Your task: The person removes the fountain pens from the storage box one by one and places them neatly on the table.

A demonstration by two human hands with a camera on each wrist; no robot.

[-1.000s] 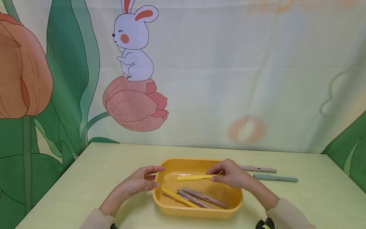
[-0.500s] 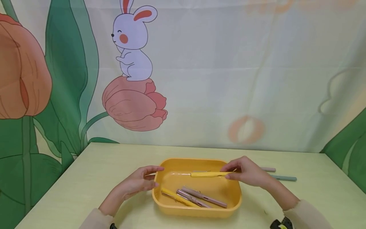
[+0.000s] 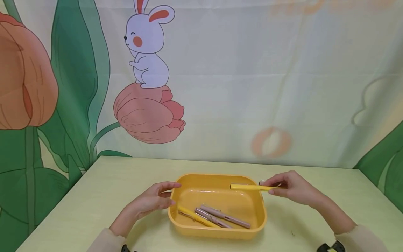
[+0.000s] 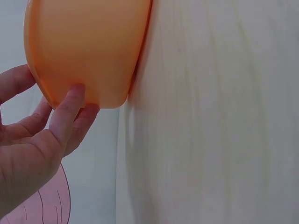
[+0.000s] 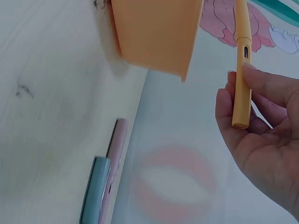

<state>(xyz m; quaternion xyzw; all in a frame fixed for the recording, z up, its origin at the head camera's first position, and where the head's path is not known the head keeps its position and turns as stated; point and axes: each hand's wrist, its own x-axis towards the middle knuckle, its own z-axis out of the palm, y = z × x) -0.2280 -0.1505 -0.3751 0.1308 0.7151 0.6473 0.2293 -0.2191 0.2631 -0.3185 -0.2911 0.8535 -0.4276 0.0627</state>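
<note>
My right hand (image 3: 294, 189) pinches a yellow fountain pen (image 3: 247, 187) between thumb and fingers. The pen's far end lies over the right end of a yellow plastic box (image 3: 220, 233); the hand itself is just outside that end. In the right wrist view the pen (image 5: 242, 84) shows its capped end away from the palm and a small oval window in its barrel. My left hand (image 3: 154, 199) touches the box's left end, with fingertips (image 4: 77, 91) against the outer wall. Inside the box lie another yellow pen (image 3: 196, 217) and two mauve pens (image 3: 225, 216).
On the table (image 3: 132, 175), right of the box, lie a blue-green pen (image 5: 96, 186) and a pink pen (image 5: 117, 140), side by side. In the head view my right hand mostly hides them. A printed cloth (image 3: 220, 87) with a rabbit and tulips hangs behind the table.
My right hand has carried the yellow fountain pen rightward from above the middle of the box to its right end, covering the pens on the table. My left hand has stayed at the box.
</note>
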